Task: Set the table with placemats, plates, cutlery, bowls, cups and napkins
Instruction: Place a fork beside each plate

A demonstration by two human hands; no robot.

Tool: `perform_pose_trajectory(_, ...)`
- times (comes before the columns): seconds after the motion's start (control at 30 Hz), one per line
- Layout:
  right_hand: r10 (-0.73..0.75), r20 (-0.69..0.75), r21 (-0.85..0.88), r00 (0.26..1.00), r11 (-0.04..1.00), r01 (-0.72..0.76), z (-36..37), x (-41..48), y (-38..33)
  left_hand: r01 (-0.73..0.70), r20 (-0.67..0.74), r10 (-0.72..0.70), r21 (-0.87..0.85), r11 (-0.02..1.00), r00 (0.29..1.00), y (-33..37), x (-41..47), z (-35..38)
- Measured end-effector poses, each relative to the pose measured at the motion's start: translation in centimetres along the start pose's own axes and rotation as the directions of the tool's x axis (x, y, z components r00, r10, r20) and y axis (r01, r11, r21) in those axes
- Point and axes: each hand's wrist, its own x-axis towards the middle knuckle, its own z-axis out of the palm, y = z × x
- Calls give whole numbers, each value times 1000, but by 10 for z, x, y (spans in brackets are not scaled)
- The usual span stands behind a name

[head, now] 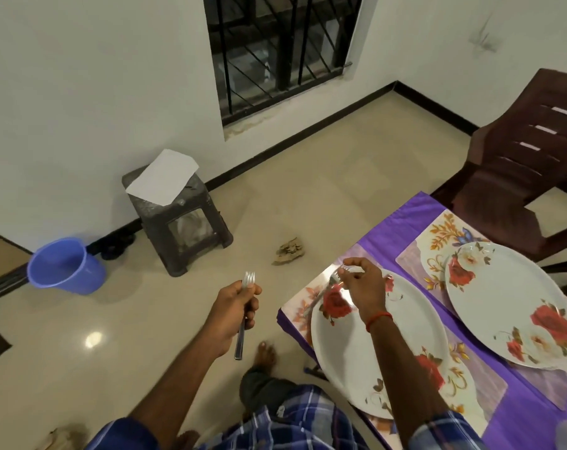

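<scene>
Two white plates with red roses lie on floral placemats on a purple-covered table: a near plate on its placemat and a far plate on another placemat. My left hand grips steel forks over the floor, tines up. My right hand pinches a fork near its tines, and it slants down over the near plate's left rim.
The purple tablecloth covers the table at the right. A brown plastic chair stands behind it. On the floor are a dark stool with a white paper, a blue bucket and a crumpled rag. My bare foot is by the table corner.
</scene>
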Motion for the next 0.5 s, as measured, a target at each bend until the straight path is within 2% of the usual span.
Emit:
perform_pose_trajectory(0.2, 47, -22, -36, 999, 998, -47, 21, 32, 17, 57, 64, -61, 60, 997, 996, 26, 54, 1)
perform_pose_trajectory(0.37, 105, 8, -256, 994, 961, -99, 31, 51, 27, 97, 115, -112, 134, 986, 987, 50, 94, 12)
perform_pose_trajectory(0.5, 62, -6, -476, 998, 878, -57, 38, 56, 23, 123, 137, -149, 183, 975, 979, 61, 113, 21)
